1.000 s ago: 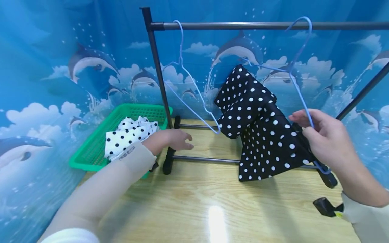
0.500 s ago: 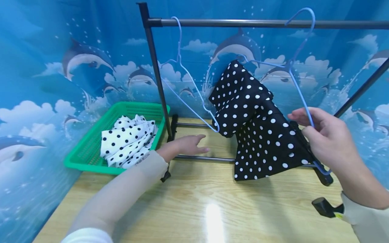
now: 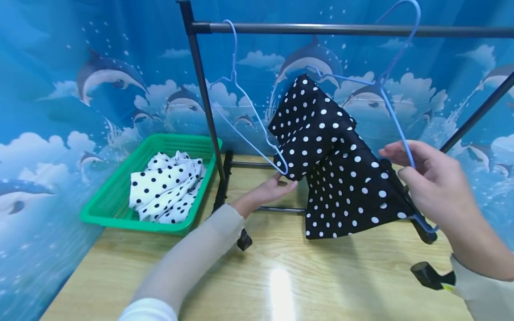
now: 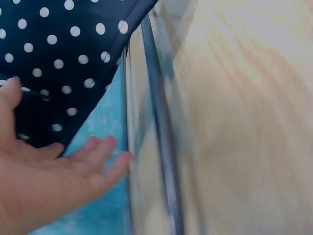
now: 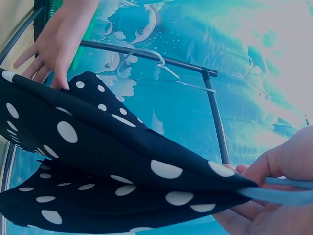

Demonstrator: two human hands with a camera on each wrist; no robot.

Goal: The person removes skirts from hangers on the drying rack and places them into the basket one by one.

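My right hand (image 3: 435, 180) grips the right side of a light-blue hanger (image 3: 390, 107), whose hook overlaps the rack's top rail in the head view. A black garment with white polka dots (image 3: 341, 178) drapes from this hanger, its edge close by the right fingers in the right wrist view. My left hand (image 3: 270, 191), fingers spread and thumb apart, is at the garment's lower left edge. In the left wrist view, the palm of the left hand (image 4: 54, 181) faces up, just under the dotted fabric (image 4: 58, 63).
A second blue hanger (image 3: 250, 104) hangs bare on the black rack's top rail (image 3: 305, 28), just above my left hand. Left of the rack, a green basket (image 3: 108, 196) contains a white black-dotted cloth (image 3: 166, 187). The rack's lower bars stand on a wooden table (image 3: 225, 285).
My left hand has moved right, from beside the basket to the black garment's lower left edge. The right hand keeps its grip; the held hanger's hook appears higher against the rail.
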